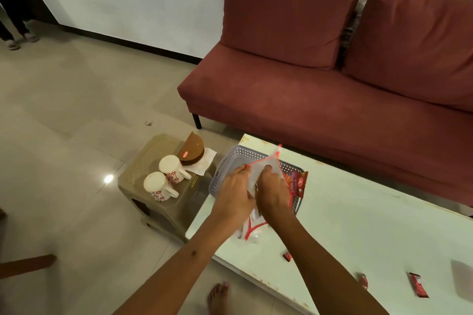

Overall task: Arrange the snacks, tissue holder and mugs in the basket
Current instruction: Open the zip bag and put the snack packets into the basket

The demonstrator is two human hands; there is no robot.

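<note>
Both hands over the lavender perforated plastic basket (231, 158) at the near-left end of the white table (358, 225). Left hand (234, 192) and right hand (272, 190) side by side, fingers curled onto a clear plastic bag with a red zip edge (266, 163), gripping its top and holding it above the basket; lower part of the bag hanging down in front of the basket onto the tabletop. Inside the basket, just right of the right hand, a red snack packet (298, 183) leaning against the far wall. Three small red snack sachets (418, 285) scattered along the near table edge, well apart from the basket. On a brown plastic stool (163, 210) left of the table: two white mugs with red flower print (160, 186), upside down and side by side, and behind them a brown semicircular tissue holder (192, 149) upright on a white napkin. Beyond the table, a red sofa (320, 89).
</note>
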